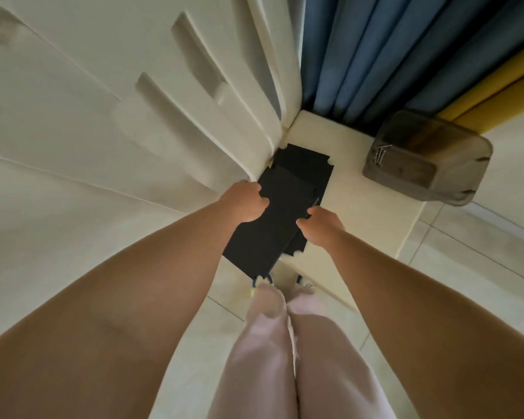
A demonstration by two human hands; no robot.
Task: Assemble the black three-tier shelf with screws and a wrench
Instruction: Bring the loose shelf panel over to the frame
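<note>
Gripping: my left hand (245, 202) curls its fingers over the left edge of the top black shelf panel (277, 213), thumb side tucked against the panel's face.
Right grip: my right hand (321, 225) is curled closed at the panel's right edge; a thin dark tool (314, 202) pokes out past its knuckles, but I cannot tell what kind it is.
Panels: the black shelf panel lies on a stack of more black panels (303, 164) with notched corners, on the cream worktop (354, 189) at its far left corner, against the pale wall (103, 116).
Overhang: the near end of the top panel sticks out past the worktop's near edge, above my feet.
Container: a smoky translucent bin (427, 160) stands at the worktop's far right edge, well apart from the panels.
Bin contents: a few long metal screws (381, 154) lie inside, near its left wall.
</note>
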